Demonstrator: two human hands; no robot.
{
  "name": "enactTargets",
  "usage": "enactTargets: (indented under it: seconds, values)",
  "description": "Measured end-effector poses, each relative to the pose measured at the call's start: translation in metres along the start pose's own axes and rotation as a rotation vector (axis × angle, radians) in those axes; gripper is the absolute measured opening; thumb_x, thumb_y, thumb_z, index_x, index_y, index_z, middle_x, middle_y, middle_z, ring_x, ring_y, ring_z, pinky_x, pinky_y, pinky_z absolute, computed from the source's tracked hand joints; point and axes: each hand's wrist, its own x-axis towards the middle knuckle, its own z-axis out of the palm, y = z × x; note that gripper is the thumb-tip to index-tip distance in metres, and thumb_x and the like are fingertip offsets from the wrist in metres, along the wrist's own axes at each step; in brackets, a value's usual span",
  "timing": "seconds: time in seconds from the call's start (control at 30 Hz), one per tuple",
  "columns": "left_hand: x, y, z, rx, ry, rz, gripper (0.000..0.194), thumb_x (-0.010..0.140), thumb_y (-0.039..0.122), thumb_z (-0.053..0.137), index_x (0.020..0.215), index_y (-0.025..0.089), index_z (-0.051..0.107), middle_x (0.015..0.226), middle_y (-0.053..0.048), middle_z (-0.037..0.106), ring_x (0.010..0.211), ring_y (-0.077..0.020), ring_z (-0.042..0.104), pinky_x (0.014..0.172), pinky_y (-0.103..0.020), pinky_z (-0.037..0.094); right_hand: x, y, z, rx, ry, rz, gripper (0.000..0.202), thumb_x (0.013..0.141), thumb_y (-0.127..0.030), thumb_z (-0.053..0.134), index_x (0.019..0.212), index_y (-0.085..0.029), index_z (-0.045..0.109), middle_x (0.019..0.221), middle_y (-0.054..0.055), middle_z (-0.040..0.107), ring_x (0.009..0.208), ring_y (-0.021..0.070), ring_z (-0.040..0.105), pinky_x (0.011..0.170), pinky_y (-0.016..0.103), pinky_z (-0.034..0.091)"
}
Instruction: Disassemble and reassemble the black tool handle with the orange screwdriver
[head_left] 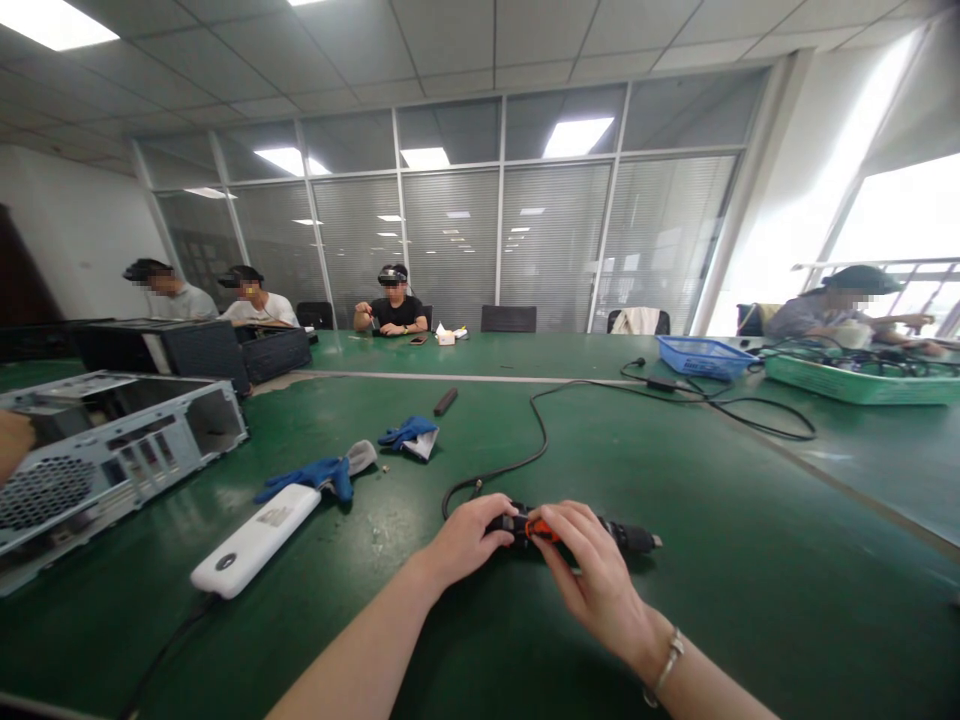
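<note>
A black and orange corded electric screwdriver (630, 538) lies along the green table in front of me, its metal tip pointing right. My left hand (474, 540) is closed around its rear end, where the black cord (517, 462) comes out. Over its orange middle part, my right hand (592, 560) has its fingers bent and pinched on the body. My fingers hide much of the tool's casing.
Left of my hands lie a white power bank (255, 545), blue-grey gloves (409, 435) and a dark bar (445, 402). An opened computer case (120, 460) stands far left. Blue (701, 358) and green baskets (847, 385) sit at right. Several people sit around the table.
</note>
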Motion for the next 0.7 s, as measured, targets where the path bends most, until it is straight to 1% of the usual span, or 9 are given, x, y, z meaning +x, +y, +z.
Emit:
enactTargets:
  seconds: [0.1, 0.17, 0.27, 0.37, 0.47, 0.57, 0.7]
  values:
    - [0.0, 0.001, -0.001, 0.008, -0.017, -0.005, 0.025, 0.08, 0.015, 0.063, 0.104, 0.021, 0.061, 0.108, -0.002, 0.065, 0.1, -0.02, 0.059, 0.093, -0.029, 0.042, -0.003, 0.001, 0.0, 0.037, 0.039, -0.007, 0.061, 0.086, -0.004, 0.052, 0.139, -0.028, 0.035, 0.108, 0.008, 0.064, 0.094, 0.0198, 0.062, 0.084, 0.044, 0.052]
    - [0.0, 0.002, -0.001, 0.017, -0.024, -0.009, 0.026, 0.08, 0.016, 0.064, 0.105, 0.02, 0.061, 0.109, -0.002, 0.065, 0.1, -0.0203, 0.06, 0.093, -0.029, 0.042, -0.005, 0.003, 0.0, 0.058, 0.113, 0.015, 0.063, 0.085, -0.003, 0.054, 0.139, -0.029, 0.034, 0.108, 0.008, 0.064, 0.094, 0.0202, 0.062, 0.083, 0.045, 0.052]
    - [0.0, 0.004, -0.002, 0.019, -0.029, -0.004, 0.027, 0.08, 0.016, 0.064, 0.106, 0.02, 0.061, 0.109, -0.002, 0.065, 0.1, -0.0204, 0.06, 0.093, -0.029, 0.042, -0.008, 0.008, 0.0, 0.075, 0.204, 0.083, 0.061, 0.085, -0.004, 0.055, 0.137, -0.028, 0.035, 0.106, 0.008, 0.064, 0.093, 0.0206, 0.063, 0.08, 0.044, 0.054]
    - [-0.001, 0.007, -0.001, 0.008, -0.035, 0.014, 0.024, 0.08, 0.017, 0.064, 0.104, 0.02, 0.061, 0.109, -0.002, 0.065, 0.1, -0.0203, 0.061, 0.092, -0.028, 0.042, -0.01, 0.012, 0.0, 0.064, 0.227, 0.178, 0.057, 0.086, -0.007, 0.055, 0.136, -0.025, 0.037, 0.104, 0.008, 0.064, 0.092, 0.0208, 0.065, 0.078, 0.042, 0.055]
    - [-0.002, 0.007, 0.001, 0.005, -0.033, 0.024, 0.025, 0.078, 0.018, 0.067, 0.102, 0.02, 0.061, 0.11, -0.002, 0.065, 0.101, -0.0209, 0.061, 0.091, -0.028, 0.043, -0.011, 0.015, -0.001, 0.012, 0.254, 0.246, 0.057, 0.086, -0.011, 0.057, 0.137, -0.023, 0.037, 0.103, 0.009, 0.064, 0.09, 0.0213, 0.065, 0.08, 0.042, 0.054]
    - [-0.002, 0.005, 0.003, 0.004, -0.024, 0.021, 0.028, 0.077, 0.018, 0.069, 0.104, 0.021, 0.061, 0.112, -0.003, 0.065, 0.102, -0.021, 0.061, 0.093, -0.028, 0.042, -0.011, 0.016, -0.001, -0.009, 0.267, 0.295, 0.057, 0.086, -0.014, 0.058, 0.138, -0.021, 0.036, 0.102, 0.009, 0.064, 0.09, 0.0217, 0.064, 0.082, 0.043, 0.053]
    - [-0.002, 0.004, 0.004, 0.012, -0.016, 0.0, 0.029, 0.077, 0.02, 0.069, 0.105, 0.022, 0.061, 0.111, -0.003, 0.066, 0.1, -0.0213, 0.062, 0.093, -0.03, 0.043, -0.012, 0.018, -0.002, 0.005, 0.258, 0.333, 0.056, 0.088, -0.018, 0.057, 0.139, -0.02, 0.034, 0.102, 0.01, 0.063, 0.089, 0.0215, 0.064, 0.083, 0.043, 0.052]
